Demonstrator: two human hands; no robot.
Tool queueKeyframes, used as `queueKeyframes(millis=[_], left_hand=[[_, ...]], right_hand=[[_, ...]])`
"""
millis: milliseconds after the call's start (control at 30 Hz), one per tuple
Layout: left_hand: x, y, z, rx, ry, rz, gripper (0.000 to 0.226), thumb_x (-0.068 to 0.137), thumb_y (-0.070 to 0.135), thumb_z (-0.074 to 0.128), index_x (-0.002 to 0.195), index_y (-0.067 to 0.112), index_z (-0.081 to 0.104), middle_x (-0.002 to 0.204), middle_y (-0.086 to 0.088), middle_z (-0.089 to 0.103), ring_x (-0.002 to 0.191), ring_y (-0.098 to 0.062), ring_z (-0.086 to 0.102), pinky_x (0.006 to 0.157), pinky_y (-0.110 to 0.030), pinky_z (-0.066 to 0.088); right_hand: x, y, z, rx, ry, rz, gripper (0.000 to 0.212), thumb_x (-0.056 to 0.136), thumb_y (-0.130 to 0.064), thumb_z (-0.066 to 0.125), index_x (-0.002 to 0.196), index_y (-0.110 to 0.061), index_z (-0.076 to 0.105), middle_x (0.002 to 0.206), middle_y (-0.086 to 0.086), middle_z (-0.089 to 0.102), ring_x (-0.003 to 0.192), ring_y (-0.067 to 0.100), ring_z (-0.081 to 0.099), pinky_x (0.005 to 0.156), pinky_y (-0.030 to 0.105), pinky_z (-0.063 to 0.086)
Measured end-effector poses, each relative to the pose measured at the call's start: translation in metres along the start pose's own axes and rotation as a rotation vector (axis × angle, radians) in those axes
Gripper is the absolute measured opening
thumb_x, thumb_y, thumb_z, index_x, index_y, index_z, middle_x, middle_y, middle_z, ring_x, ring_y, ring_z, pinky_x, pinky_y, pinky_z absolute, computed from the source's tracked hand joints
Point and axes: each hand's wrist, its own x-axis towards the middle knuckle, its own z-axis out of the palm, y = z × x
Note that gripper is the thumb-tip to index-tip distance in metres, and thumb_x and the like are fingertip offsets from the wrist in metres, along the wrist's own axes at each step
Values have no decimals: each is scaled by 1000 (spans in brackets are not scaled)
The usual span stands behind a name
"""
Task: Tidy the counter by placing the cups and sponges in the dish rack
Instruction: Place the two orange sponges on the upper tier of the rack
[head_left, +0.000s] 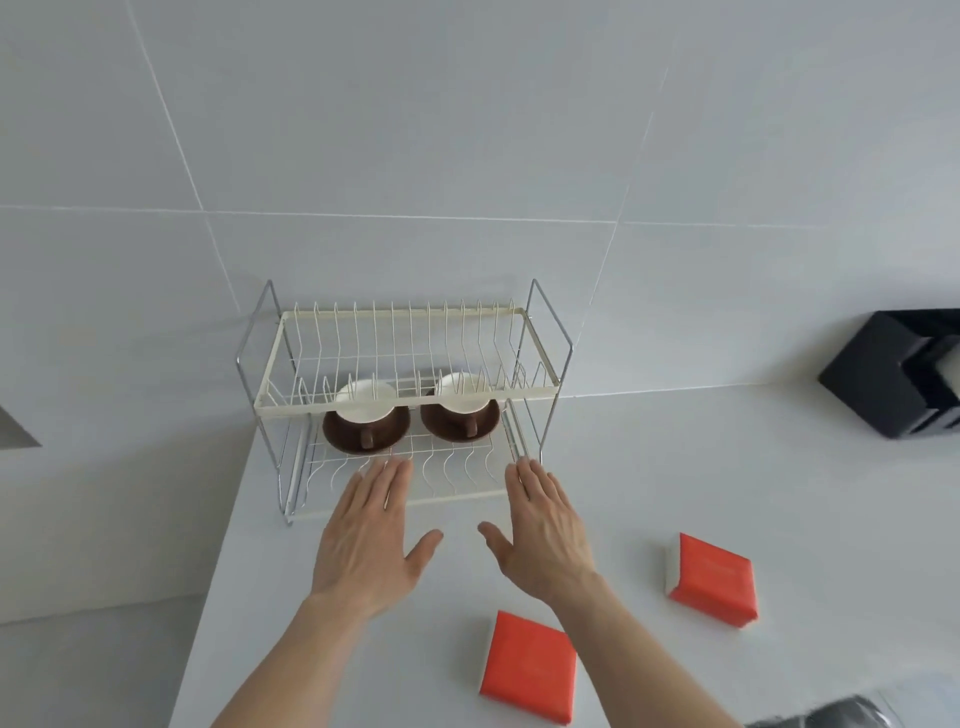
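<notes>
- Sponges first: one orange sponge (529, 669) lies at the lower middle of the frame, a second orange sponge (712, 579) at lower right, both on the tabletop (779, 467) and not yet moved.
- Left hand (370, 540) and right hand (540, 535) hover flat at the centre, fingers spread, holding nothing, fingertips at the rack's front edge.
- Dish rack (405, 400) above them: two cups (363, 405) sit on its lower shelf, so that half looks done.

2 bare forearms, left grip (370, 540), right grip (540, 535), sleeveless, ringless
</notes>
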Motion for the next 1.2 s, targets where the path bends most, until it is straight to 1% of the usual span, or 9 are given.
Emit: queueKeyframes(millis=[200,367,433,567,667,767,867,1033,1200], left_hand=[[-46,10,-9,-34,-2,15,91,90,67,36,159,14,12,167,-2,17,155,-17,8,122,-34,-2],[-62,30,-13,-89,-26,60,90,91,65,39,159,17,6,168,0,10,155,-16,2,127,-36,3],[-65,40,-11,-93,-25,75,90,91,66,39,159,17,6,168,0,11,155,-16,2,127,-36,2],[-67,61,-2,-81,-66,104,90,92,67,35,159,19,1,169,2,5,155,-14,-4,121,-33,-7],[-64,79,8,-82,-115,122,89,92,67,33,159,20,-1,169,2,4,155,-13,-5,125,-34,-4],[-58,98,23,-88,-150,146,89,91,67,35,159,20,4,169,3,7,155,-12,-1,124,-33,-3],[-56,116,40,-99,-211,165,89,89,67,37,159,21,7,168,4,10,155,-12,2,123,-32,-4],[-55,137,66,-114,-352,161,92,88,65,46,159,26,1,168,9,3,154,-7,-4,119,-26,-12],[-55,148,80,-124,-548,167,110,74,70,62,157,36,-2,166,17,-3,152,-2,-9,122,-23,-10]], right_hand=[[-53,-1,-11,6,-7,63,81,94,-53,49,154,-5,21,163,13,19,151,29,12,123,37,8],[-80,12,-18,8,0,113,81,95,-53,47,154,-5,19,163,12,18,152,28,10,123,36,7],[-87,21,-19,21,-1,138,81,95,-53,47,155,-6,18,164,11,16,152,27,8,123,35,6],[-98,45,-16,51,-11,190,81,96,-52,48,155,-7,16,165,10,14,152,26,7,123,34,6],[-102,69,-11,70,-19,225,81,95,-51,50,155,-7,18,164,10,17,152,27,10,123,35,12],[-105,99,-4,77,-46,252,81,94,-51,52,154,-6,20,163,10,19,152,27,12,122,35,15],[-106,133,1,85,-67,288,83,93,-50,56,153,-6,21,162,11,22,151,28,13,123,37,17],[-102,198,12,76,-157,355,89,90,-47,63,154,-8,15,164,8,15,152,25,7,124,36,13],[-93,246,22,50,-233,408,102,83,-43,73,155,-5,11,163,9,15,152,26,8,124,35,13]])
